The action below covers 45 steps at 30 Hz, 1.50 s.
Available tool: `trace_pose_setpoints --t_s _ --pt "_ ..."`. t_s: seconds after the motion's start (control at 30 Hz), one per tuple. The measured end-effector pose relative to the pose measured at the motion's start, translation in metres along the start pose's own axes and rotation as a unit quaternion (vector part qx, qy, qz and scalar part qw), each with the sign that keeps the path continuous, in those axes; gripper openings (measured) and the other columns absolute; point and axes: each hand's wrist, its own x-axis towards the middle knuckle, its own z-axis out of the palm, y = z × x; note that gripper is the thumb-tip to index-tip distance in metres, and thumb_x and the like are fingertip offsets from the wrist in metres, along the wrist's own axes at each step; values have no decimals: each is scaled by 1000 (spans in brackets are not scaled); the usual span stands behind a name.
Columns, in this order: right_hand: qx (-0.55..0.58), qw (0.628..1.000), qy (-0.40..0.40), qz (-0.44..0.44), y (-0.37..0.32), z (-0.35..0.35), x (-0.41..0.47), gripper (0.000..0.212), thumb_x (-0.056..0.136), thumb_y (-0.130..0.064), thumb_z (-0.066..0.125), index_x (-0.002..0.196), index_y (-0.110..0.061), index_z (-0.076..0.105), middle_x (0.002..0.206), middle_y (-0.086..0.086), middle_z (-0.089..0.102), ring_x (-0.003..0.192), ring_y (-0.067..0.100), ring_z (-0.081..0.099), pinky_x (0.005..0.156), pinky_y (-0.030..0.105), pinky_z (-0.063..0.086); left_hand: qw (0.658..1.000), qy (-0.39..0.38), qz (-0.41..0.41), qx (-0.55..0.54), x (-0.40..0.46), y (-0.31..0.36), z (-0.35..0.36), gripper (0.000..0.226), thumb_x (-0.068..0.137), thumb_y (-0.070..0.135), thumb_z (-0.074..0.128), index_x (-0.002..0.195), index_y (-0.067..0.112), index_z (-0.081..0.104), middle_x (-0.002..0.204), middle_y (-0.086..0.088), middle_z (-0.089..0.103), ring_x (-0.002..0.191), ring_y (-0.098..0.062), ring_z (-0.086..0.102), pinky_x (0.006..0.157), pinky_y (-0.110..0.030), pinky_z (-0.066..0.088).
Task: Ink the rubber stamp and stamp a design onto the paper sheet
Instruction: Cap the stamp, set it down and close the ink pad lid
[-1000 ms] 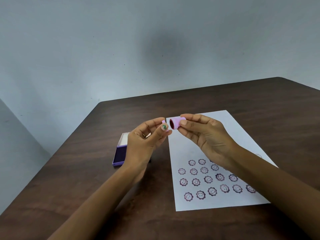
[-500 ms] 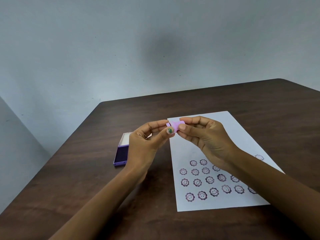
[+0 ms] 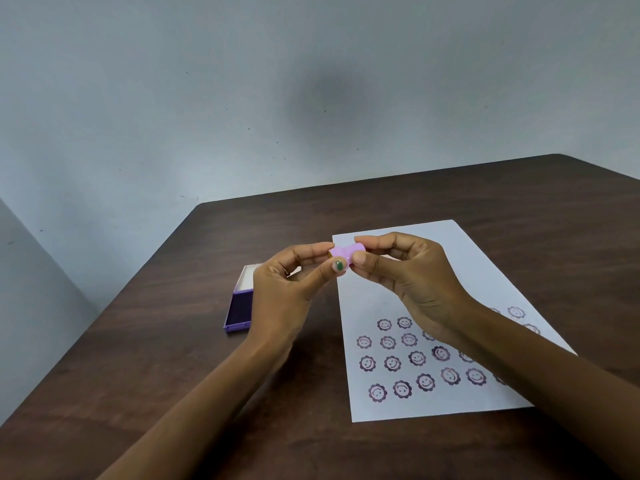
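Observation:
A small pink stamp (image 3: 347,254) is held in the air above the table, between both hands. My left hand (image 3: 289,289) pinches its left end with thumb and forefinger. My right hand (image 3: 412,278) pinches its right end the same way. The two pink parts are pushed together, and the stamp face is hidden. Below and to the right lies the white paper sheet (image 3: 374,296), with several purple smiling flower prints (image 3: 417,358) on its near half. An open purple ink pad box (image 3: 239,308) sits on the table to the left, partly behind my left wrist.
The dark wooden table (image 3: 156,358) ends at a grey wall along its far and left edges.
One second ago the stamp's dark opening faced me, with a gap between the hands. Since then the two pink parts have been brought together and the opening is covered.

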Motion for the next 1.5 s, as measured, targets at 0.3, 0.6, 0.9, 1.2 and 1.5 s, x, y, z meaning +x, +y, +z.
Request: trace_pose_setpoints --t_s 0.3,0.6,0.9,1.2,1.5 --pt "-47 999 8 -12 -2 -2 2 26 72 -9 73 98 -11 69 99 9 73 89 22 70 77 26 58 998 -17 47 39 6 -5 -1 31 68 25 75 97 14 72 96 2 74 85 -8 70 71 -15 54" --pt "-176 978 70 -89 0 -6 0 26 73 -21 74 97 -19 68 93 -2 72 83 10 69 70 14 54 910 -136 86 383 41 -4 -63 91 55 78 58 135 42 37 143 13 44 135 -13 35 115 -47 22" --pt "-364 908 -44 -204 12 11 -9 19 77 -11 71 95 -13 70 94 -6 66 79 -4 59 70 -3 41 861 -218 -129 442 32 -42 -126 139 37 94 50 147 37 -14 161 4 3 146 -13 -8 111 -49 -23" --pt "-476 852 -83 -201 19 25 11 21 81 -20 66 102 -18 69 104 -1 70 95 12 57 84 32 49 863 -246 -104 430 30 -43 -128 140 39 87 61 146 38 -14 158 15 14 146 -8 2 109 -48 -27" --pt "-485 847 -94 -195 -2 26 25 49 75 -45 67 119 -26 56 103 -8 64 96 10 55 80 28 43 866 -246 -97 425 30 -45 -128 139 38 88 58 148 36 -10 158 14 14 146 -8 4 110 -47 -26"
